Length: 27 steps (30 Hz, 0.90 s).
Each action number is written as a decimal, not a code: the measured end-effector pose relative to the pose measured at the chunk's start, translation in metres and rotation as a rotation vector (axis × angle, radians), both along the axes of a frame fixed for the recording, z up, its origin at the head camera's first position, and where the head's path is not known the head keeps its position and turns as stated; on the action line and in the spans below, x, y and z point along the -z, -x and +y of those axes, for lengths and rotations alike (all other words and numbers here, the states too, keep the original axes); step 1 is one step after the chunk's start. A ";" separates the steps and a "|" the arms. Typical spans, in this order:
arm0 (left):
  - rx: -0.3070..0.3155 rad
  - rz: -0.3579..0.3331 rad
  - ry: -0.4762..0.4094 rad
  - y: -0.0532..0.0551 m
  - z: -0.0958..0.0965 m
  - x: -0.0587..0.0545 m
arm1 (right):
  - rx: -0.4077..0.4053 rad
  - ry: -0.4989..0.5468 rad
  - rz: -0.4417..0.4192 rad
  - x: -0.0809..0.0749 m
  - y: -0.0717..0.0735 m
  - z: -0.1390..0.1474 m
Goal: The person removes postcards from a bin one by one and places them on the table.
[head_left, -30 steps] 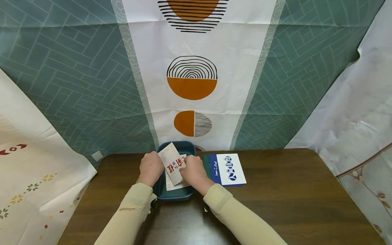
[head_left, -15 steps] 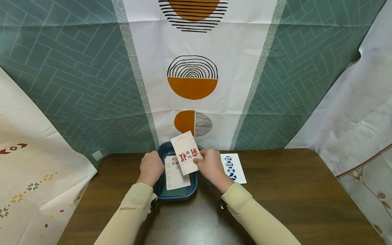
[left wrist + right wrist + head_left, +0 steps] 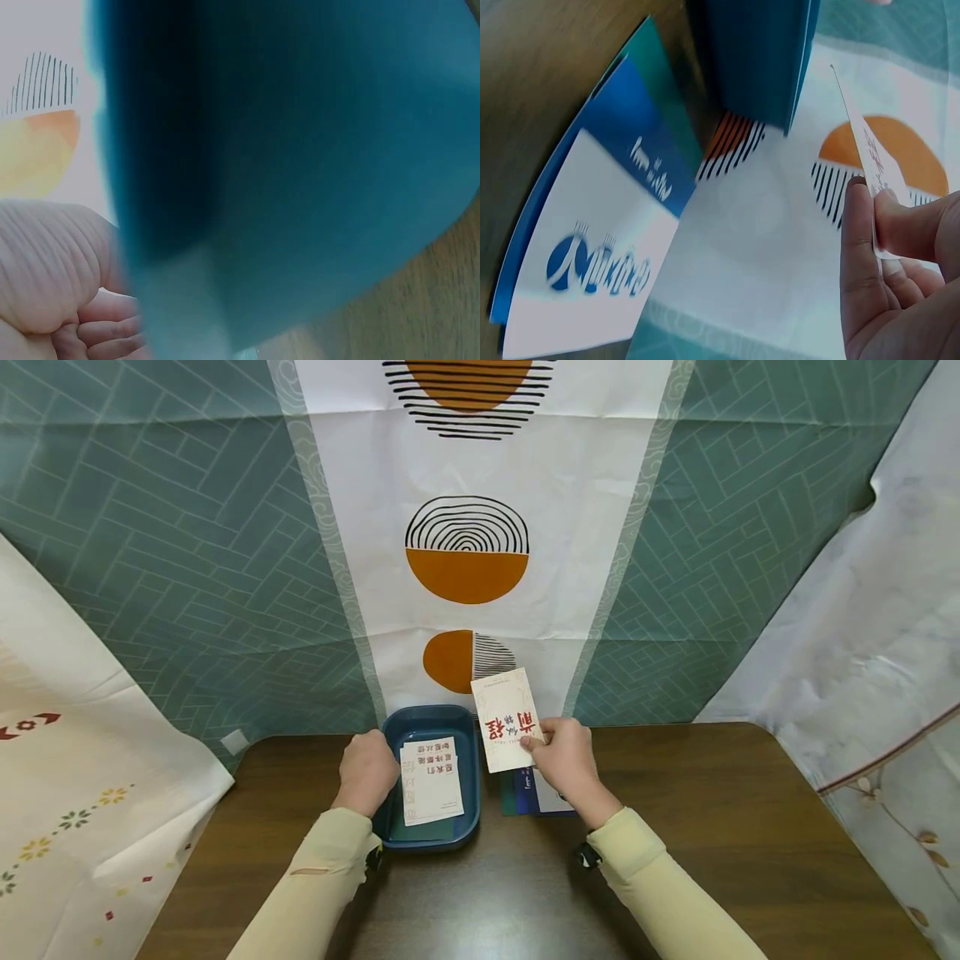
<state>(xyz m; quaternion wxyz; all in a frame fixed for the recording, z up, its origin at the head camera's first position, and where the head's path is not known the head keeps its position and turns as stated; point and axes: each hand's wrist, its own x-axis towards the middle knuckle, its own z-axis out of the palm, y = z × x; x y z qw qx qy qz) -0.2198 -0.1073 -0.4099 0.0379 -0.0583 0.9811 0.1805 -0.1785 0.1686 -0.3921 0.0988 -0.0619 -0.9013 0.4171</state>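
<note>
My right hand [image 3: 566,760] pinches a cream card [image 3: 506,714] with red characters between thumb and fingers, holding it up to the right of a blue tray [image 3: 431,720]. Seen edge-on in the right wrist view, that card [image 3: 871,154] tilts away from the thumb. My left hand [image 3: 367,772] has its fingers curled at the tray's left rim, gripping it. Inside the tray lies another cream card [image 3: 432,785] with printed writing. Below the held card are overlapping cards: a white card [image 3: 585,255] with blue lettering, a blue card [image 3: 626,112] and a green card [image 3: 656,82].
Tray and cards are at the back of a brown wooden table [image 3: 675,827]. A green and white patterned cloth [image 3: 472,468] hangs directly behind the table edge. Pale curtains [image 3: 75,777] hang at both sides.
My right hand has lifted the red-lettered card out of the tray and carried it right, over the stacked cards. The left hand has stayed at the tray's rim.
</note>
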 end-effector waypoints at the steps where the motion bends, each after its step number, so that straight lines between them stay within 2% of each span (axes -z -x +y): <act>1: 0.001 -0.003 0.002 0.000 0.000 0.001 | 0.008 0.004 -0.004 0.000 0.000 0.004; 9: -0.007 -0.020 0.006 -0.001 0.000 0.001 | 0.070 -0.008 -0.027 0.003 -0.003 0.041; 17: 0.000 -0.010 0.000 0.000 0.000 0.000 | 0.126 -0.029 -0.075 0.014 -0.010 0.080; 27: 0.001 -0.012 0.003 0.001 0.000 0.001 | 0.120 -0.092 -0.198 0.034 -0.018 0.102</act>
